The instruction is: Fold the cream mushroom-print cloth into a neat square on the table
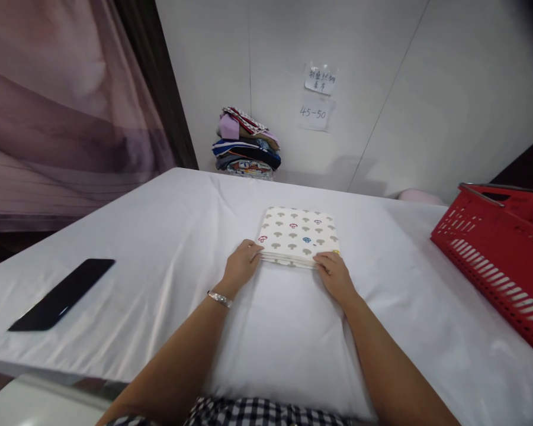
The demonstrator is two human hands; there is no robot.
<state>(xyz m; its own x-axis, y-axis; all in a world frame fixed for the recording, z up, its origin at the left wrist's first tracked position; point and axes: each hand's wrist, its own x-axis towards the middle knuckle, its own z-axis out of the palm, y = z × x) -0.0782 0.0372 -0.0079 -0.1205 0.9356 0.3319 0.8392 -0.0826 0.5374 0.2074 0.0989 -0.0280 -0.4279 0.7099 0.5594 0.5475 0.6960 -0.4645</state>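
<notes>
A folded cream cloth [298, 232] printed with small mushrooms lies flat in the middle of the white-covered table [169, 236]. My left hand [241, 265] grips its near left corner, fingers curled over the edge. My right hand [334, 273] pinches the near right corner the same way. A silver bracelet [220, 299] sits on my left wrist. Both forearms reach forward over the table.
A red plastic basket [497, 254] stands at the right edge. A black phone [63, 294] lies at the left front. A stack of folded clothes [247, 144] rests against the back wall, under two paper notes [317, 94]. A curtain hangs at left.
</notes>
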